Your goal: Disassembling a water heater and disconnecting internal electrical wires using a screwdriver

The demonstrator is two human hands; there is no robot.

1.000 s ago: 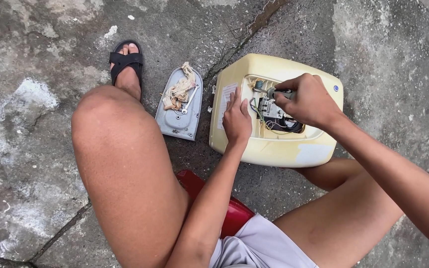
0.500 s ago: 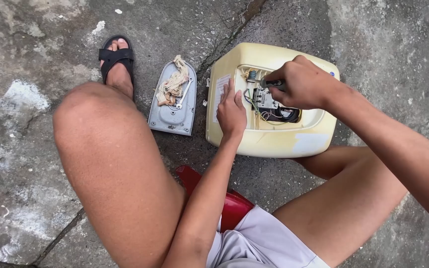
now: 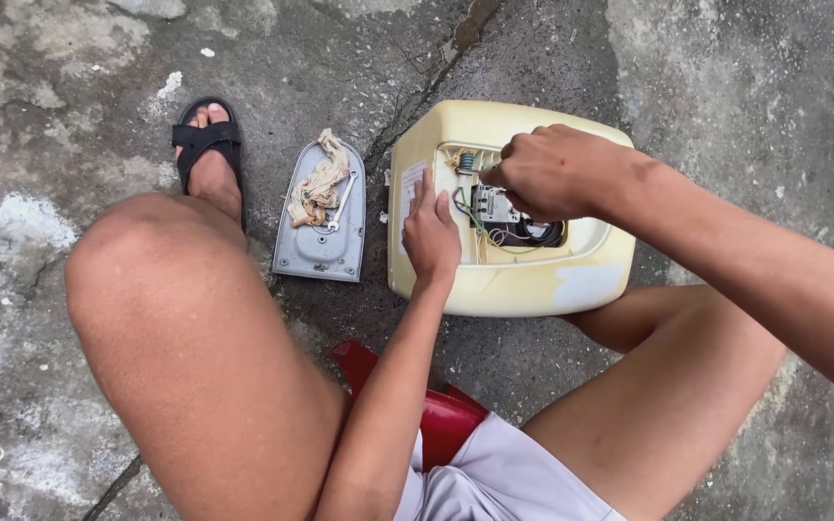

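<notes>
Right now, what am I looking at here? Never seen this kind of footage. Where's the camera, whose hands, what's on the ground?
There is no machine here: a person is working with bare hands, and the single camera sits on their head, looking down at their own knees and hands.

They sit low on a red stool over a cracked concrete floor. In front of them lies a cream plastic housing with an open cavity showing wires and a small grey part.

The left hand lies flat on the housing's left edge. The right hand is closed over the cavity, fingers pinched at the wiring; whether it holds a tool I cannot tell.

Beside the housing lies a grey cover plate with a rag and a small spanner on it. A foot in a black sandal rests to its left.
</notes>
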